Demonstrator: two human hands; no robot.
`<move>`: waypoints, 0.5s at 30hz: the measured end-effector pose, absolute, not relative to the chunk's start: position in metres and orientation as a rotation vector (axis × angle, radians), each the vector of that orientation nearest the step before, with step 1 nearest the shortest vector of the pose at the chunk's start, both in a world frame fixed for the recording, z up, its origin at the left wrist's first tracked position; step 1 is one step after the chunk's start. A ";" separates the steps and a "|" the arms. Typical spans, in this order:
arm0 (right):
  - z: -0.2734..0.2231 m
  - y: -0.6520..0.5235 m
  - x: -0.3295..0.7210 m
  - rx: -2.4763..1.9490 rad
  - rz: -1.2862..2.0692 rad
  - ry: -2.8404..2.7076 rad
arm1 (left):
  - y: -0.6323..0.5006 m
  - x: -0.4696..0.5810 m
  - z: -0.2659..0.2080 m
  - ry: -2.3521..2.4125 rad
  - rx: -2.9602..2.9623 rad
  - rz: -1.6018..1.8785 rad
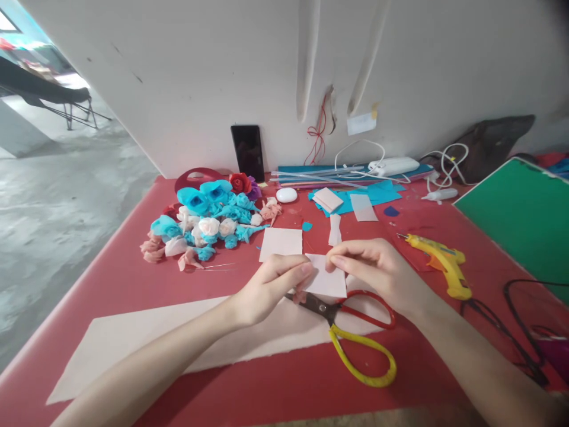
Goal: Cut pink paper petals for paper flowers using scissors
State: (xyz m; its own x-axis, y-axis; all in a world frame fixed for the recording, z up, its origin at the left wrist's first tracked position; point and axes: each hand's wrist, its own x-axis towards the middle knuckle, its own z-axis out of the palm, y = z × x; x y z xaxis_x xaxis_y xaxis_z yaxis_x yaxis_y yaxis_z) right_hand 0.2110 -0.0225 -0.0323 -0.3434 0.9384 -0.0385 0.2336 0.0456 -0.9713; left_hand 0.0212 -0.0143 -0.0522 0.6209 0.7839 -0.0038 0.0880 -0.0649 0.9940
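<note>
Gripping a small pale square (329,284) by its left side with the left hand (275,283), thumb pressed down on curled fingers; pinching its upper right edge with the right hand (367,267), thumb and forefinger together. Held at the blades of red-and-yellow-handled scissors (322,307), near enough to leave contact with the left fingertips uncertain, over a long pale strip (133,335). Surrounded by heaped blue, white and pink flowers (208,226) at left, a yellow glue gun (448,270) at right and, farther back, a dark bag (500,145) with contents hidden.
</note>
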 end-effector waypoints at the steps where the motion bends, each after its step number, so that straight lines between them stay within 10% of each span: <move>1: -0.032 -0.022 0.211 -1.197 1.311 -1.658 | -0.014 0.021 -0.052 0.736 1.589 0.659; 15: -0.030 -0.017 0.216 -1.198 1.330 -1.690 | -0.010 0.021 -0.062 0.762 1.321 0.943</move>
